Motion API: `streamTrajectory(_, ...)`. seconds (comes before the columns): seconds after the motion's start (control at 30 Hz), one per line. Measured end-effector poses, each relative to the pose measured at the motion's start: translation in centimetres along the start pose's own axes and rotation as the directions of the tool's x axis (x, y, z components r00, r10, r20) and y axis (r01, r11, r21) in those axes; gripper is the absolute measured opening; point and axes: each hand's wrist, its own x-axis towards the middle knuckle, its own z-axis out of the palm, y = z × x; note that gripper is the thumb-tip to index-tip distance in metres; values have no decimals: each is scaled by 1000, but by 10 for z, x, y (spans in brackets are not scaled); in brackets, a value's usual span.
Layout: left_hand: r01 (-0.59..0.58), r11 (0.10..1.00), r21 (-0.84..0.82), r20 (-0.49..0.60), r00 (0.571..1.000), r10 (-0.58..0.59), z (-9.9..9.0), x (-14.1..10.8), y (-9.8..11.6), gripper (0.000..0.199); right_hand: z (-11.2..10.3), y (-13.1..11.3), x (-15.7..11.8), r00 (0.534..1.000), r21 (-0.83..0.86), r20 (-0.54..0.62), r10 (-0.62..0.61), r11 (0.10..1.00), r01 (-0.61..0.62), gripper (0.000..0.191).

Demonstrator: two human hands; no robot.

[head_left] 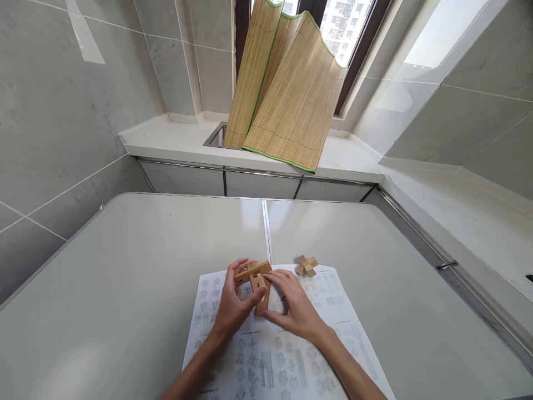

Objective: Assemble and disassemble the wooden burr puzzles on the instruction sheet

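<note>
Several interlocking wooden puzzle pieces (259,282), some with dark printed marks, are held together between my hands above a printed sheet (258,339). My left hand (234,303) grips them from the left, its thumb against the marked block in the middle. From the right, my right hand (292,304) closes its fingers and thumb on the right-hand piece. Parts of the pieces are covered by my fingers. Beyond my right hand, a star-shaped wooden puzzle (307,266) sits at the sheet's far edge, touched by neither hand.
The sheet of small line drawings lies on a white table (125,289) with a seam (266,230) down its middle. Behind stands a white counter (175,141) with a sink (215,136) and a bamboo mat (291,100) leaning at the window. Tiled walls flank both sides.
</note>
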Motion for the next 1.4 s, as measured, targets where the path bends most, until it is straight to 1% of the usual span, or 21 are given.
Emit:
streamTrajectory(0.1, -1, 1000, 16, 54, 999, 0, 1, -1, -1, 75, 0, 1, 0, 992, 127, -91, 90, 989, -79, 42)
streamTrajectory(0.2, -32, 997, 72, 93, 995, 26, 2, -2, -1, 78, 0, 2, -1, 966, 214, -165, 197, 964, -160, 30)
streamTrajectory(0.3, -85, 989, 122, 160, 985, 65, 4, -5, 2, 82, 0, 2, -1, 946, 275, -181, 270, 937, -215, 27)
streamTrajectory(0.37, -104, 984, 146, 214, 974, 71, 5, -7, 5, 84, -1, 0, -1, 945, 306, -158, 285, 924, -227, 27)
streamTrajectory(0.43, -117, 980, 160, 247, 966, 75, 5, -8, 8, 85, -1, -1, -1, 947, 316, -148, 284, 921, -227, 27)
streamTrajectory(0.67, -152, 973, 173, 256, 961, 105, 5, -8, 12, 87, -1, -3, -1, 940, 297, -195, 281, 930, -217, 29)
streamTrajectory(0.83, -208, 956, 206, 333, 934, 131, 5, -10, 10, 96, -5, -3, -1, 927, 256, -225, 299, 936, -240, 27)
streamTrajectory(0.93, -237, 948, 213, 343, 927, 155, 5, -11, 8, 98, -6, -1, -1, 927, 238, -237, 290, 943, -234, 25)
streamTrajectory(1.03, -304, 924, 231, 356, 910, 210, 3, -10, 3, 107, -5, 0, -1, 932, 281, -219, 290, 933, -225, 24)
streamTrajectory(1.07, -344, 905, 248, 366, 899, 242, 3, -9, 1, 108, -4, 0, -2, 934, 311, -206, 292, 925, -220, 24)
streamTrajectory(1.1, -394, 877, 274, 375, 884, 280, 3, -8, -1, 104, -3, 1, -2, 936, 342, -194, 292, 915, -215, 24)
streamTrajectory(1.13, -448, 838, 312, 381, 867, 321, 2, -7, -3, 96, -2, 1, -3, 939, 369, -182, 292, 906, -210, 24)
streamTrajectory(1.2, -552, 728, 406, 394, 825, 406, 1, -5, -5, 75, -1, 1, -4, 943, 402, -170, 287, 894, -199, 23)
streamTrajectory(1.23, -595, 665, 452, 404, 801, 441, 1, -5, -4, 71, -1, 1, -4, 943, 410, -167, 286, 891, -198, 22)
streamTrajectory(1.3, -665, 541, 515, 446, 747, 493, -1, -4, 0, 72, -1, 1, -5, 941, 410, -175, 289, 890, -197, 22)
streamTrajectory(1.4, -750, 388, 535, 517, 654, 552, -2, -4, 6, 69, -1, 1, -5, 936, 377, -200, 290, 904, -199, 21)
